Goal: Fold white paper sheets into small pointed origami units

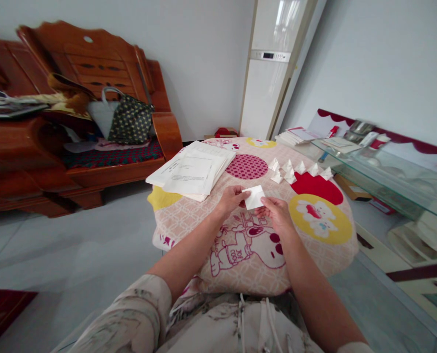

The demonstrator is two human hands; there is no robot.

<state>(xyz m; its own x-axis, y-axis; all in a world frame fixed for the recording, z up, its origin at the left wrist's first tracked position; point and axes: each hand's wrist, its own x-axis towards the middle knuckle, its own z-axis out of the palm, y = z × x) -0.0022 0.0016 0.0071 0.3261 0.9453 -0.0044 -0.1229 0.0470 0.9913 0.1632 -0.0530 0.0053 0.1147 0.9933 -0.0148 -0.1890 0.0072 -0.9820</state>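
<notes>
A small folded piece of white paper (pixel 254 197) is held up over the round table between my two hands. My left hand (pixel 232 200) pinches its left edge, with the thumb on top. At the lower right corner, my right hand (pixel 276 212) grips it between thumb and fingers. Several small folded white paper shapes (pixel 289 174) stand in two rows beyond my right hand. To the left lies a stack of printed white sheets (pixel 189 171). Beneath everything is a patterned cloth (pixel 204 225) with cartoon figures and coloured circles.
A glass-topped cabinet (pixel 405 171) with cups and a metal pot stands close on the right. More papers (pixel 295 136) lie at the table's far right. On the left is a wooden sofa (pixel 93 54) bearing bags, including a dark patterned one (pixel 131 119). A tall white air conditioner (pixel 264 93) fills the corner.
</notes>
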